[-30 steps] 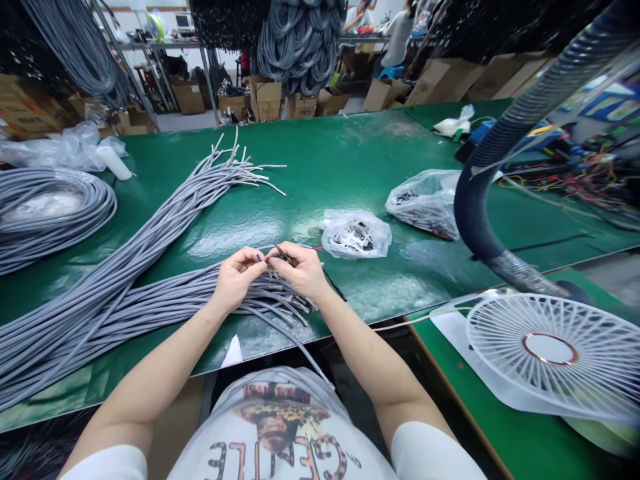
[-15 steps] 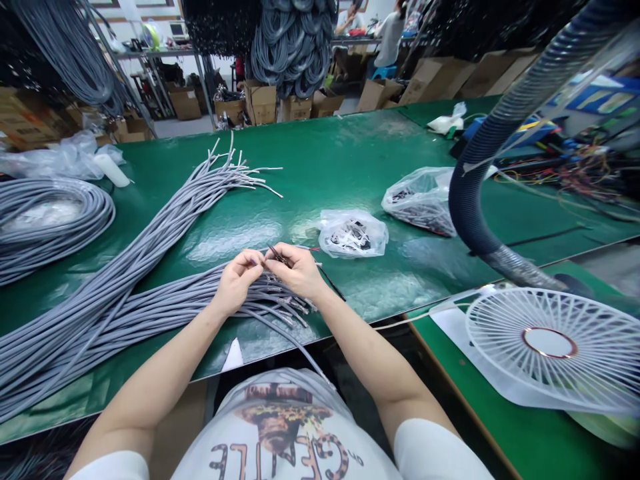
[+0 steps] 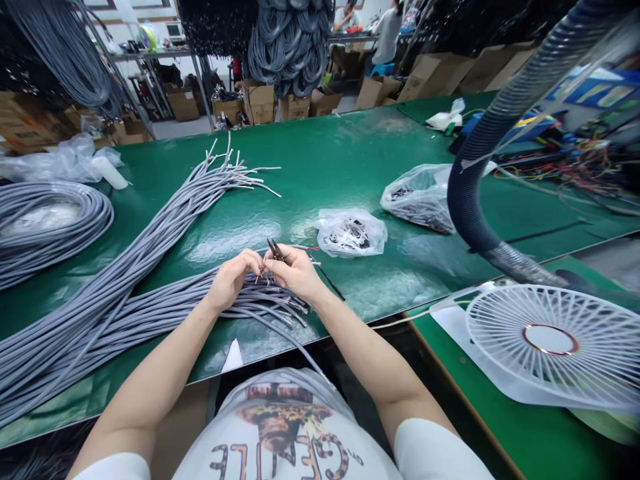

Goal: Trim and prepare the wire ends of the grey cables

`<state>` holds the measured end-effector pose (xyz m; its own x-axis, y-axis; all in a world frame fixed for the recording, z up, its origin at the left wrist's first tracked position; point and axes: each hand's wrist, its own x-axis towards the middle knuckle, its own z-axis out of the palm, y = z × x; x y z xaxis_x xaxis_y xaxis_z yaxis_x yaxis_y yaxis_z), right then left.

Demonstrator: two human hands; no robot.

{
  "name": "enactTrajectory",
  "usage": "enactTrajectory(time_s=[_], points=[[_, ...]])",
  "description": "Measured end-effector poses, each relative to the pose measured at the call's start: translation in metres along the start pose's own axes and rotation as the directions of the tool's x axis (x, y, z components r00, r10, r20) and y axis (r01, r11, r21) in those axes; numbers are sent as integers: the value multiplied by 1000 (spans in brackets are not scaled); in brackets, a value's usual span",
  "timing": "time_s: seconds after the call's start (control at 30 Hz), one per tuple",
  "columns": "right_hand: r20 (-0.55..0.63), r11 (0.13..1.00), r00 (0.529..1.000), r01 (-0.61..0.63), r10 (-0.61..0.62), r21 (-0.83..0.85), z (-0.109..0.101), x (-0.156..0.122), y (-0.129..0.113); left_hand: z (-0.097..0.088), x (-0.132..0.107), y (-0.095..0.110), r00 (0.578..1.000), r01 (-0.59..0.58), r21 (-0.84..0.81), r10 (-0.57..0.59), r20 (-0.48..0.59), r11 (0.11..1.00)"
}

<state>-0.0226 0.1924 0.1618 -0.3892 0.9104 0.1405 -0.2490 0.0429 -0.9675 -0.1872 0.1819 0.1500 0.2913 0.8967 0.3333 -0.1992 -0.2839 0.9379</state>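
Note:
My right hand [image 3: 295, 270] is closed around a small dark tool [image 3: 275, 249] with two pointed tips that stand slightly apart and point up; whether it is scissors or tweezers I cannot tell. Close beside it, my left hand [image 3: 233, 277] is pinched on a thin reddish wire [image 3: 257, 278], most of it hidden by the fingers. Below both hands lies a bundle of grey cables [image 3: 175, 300], their stripped ends fanned out under my right wrist. A thin black rod [image 3: 331, 279] lies on the table just right of my right hand.
A small plastic bag [image 3: 353, 233] of black and white bits and a larger bag [image 3: 420, 200] lie beyond my right hand. More grey cables [image 3: 165, 227] stretch across the left. A thick hose [image 3: 475, 180] hangs at right, above a white fan [image 3: 550, 340]. People sit far back.
My left hand has drawn slightly left and away from my right hand, baring the reddish wire. The dark tool has turned more upright, with its tips now visibly apart.

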Motion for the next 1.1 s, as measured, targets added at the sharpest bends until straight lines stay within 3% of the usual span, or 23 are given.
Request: enactTrajectory(time_s=[0.17, 0.33, 0.53, 0.6, 0.73, 0.9, 1.0, 1.1], points=[[3, 999, 1000, 5, -5, -46, 1, -1, -1, -4, 1, 0, 997, 77, 115, -76, -13, 990], [-17, 998, 1000, -20, 19, -61, 0, -2, 1, -6, 1, 2, 997, 80, 89, -82, 11, 993], [-25, 990, 999, 43, -47, -131, 3, -6, -3, -3, 0, 6, 979, 201, 16, -202, 26, 979], [-29, 990, 998, 56, -61, -126, 4, -6, -4, -3, 0, 7, 988, 149, 40, -151, 31, 988], [-68, 999, 998, 7, -10, -37, 4, -3, -3, 0, -2, 9, 998, -60, 208, 61, 3, 976], [-104, 999, 995, -3, 7, 39, 5, -1, 0, 7, -6, 10, 952, -244, 517, 305, -34, 820], [-114, 997, 993, -4, 13, 82, 7, -1, 0, 8, -8, 7, 915, -310, 556, 400, -45, 772], [-112, 992, 994, -5, 19, 129, 8, -1, -2, 7, -9, 4, 912, -313, 489, 402, -85, 814]])
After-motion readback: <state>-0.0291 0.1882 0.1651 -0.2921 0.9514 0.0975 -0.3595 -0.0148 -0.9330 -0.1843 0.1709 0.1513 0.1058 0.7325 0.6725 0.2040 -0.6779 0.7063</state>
